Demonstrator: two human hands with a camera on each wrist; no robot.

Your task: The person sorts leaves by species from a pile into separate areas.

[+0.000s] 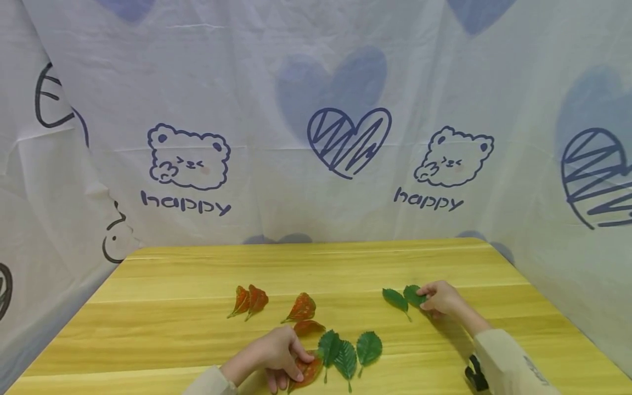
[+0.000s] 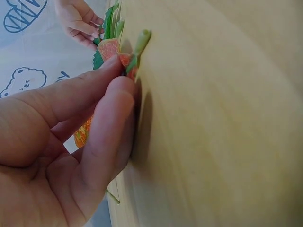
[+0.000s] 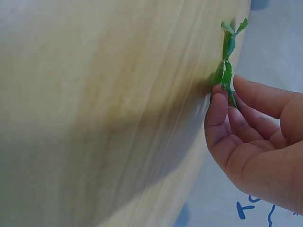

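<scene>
So the cloth backdrop (image 1: 257, 99) is the biggest thing, rising beyond the green trio (image 1: 345, 359), which lies on the wooden table (image 1: 187, 340) with stems toward the near edge. Left hand (image 1: 281, 354) is just left of the trio, pinching a red leaf (image 1: 309, 372); its long axis slants from near-left to far-right, can't tell which end is the stem. Right hand (image 1: 443, 299), beyond the trio and to its right, pinches a green leaf (image 1: 412, 294), tip pointing far-left, lower end behind the fingers. Beside that, its neighbour leaf (image 1: 395, 299) runs far-left to near-right, stem nearest. Well left of the trio and farther back, the red pair (image 1: 249, 300) has stems pointing near-left.
</scene>
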